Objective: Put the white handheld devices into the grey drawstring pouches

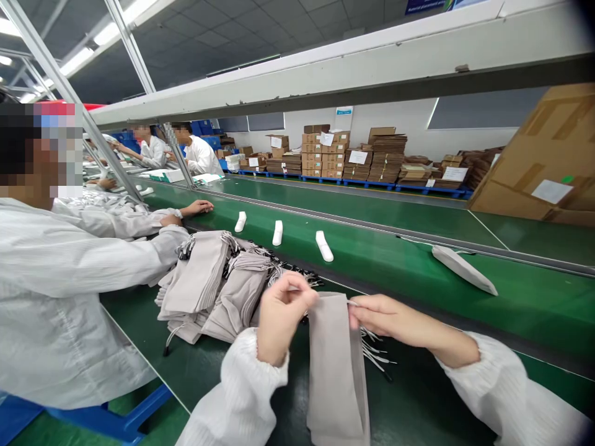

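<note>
Above the green table (218,387), the left hand (286,316) had thumb and forefinger closed at the top left corner of a grey bag (332,365); whether they gripped cloth or cord could not be told. The right hand (395,319) pinched a white cord (352,303) at the bag's top right edge. Between both wrists the bag ran down to the lower border of the view, with loose cord ends jutting out on its right. A heap of grey bags (199,272) crowded the left side, near a co-worker's sleeve (125,260). Beyond the table's far edge, on the green belt (381,260), a wide gap separated the nearest white piece (324,246) from a filled bag (465,269)
</note>
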`<state>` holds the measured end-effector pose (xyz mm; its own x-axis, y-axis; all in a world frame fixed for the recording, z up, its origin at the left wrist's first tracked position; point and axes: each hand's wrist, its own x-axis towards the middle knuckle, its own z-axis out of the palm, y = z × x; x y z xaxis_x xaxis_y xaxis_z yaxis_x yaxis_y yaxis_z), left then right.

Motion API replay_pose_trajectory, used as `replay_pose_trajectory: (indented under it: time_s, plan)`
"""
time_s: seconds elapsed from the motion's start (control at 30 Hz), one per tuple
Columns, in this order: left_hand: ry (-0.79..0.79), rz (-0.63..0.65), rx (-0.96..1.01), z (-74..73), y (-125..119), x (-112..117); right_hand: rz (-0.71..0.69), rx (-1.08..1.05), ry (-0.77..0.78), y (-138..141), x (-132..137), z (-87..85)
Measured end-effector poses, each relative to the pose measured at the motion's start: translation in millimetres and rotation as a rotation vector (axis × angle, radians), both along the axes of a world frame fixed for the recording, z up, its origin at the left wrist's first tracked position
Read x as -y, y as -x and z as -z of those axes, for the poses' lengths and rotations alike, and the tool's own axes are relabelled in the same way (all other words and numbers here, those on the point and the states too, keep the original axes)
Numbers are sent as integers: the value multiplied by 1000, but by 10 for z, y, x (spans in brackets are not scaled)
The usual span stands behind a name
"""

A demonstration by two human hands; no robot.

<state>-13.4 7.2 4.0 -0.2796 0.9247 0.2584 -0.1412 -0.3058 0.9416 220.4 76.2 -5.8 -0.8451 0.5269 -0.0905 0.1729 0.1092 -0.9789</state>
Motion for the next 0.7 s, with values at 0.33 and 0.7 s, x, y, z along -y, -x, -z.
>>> replay_pose_trajectory:
  time_s: [0.33,0.7]
  plan:
    - [68,123,-426,496,-30,-103,808,-621,-1,-508,58,-655]
    - [1,130,-1307,957,-234,-136,731,388,-576,263,-1693,539]
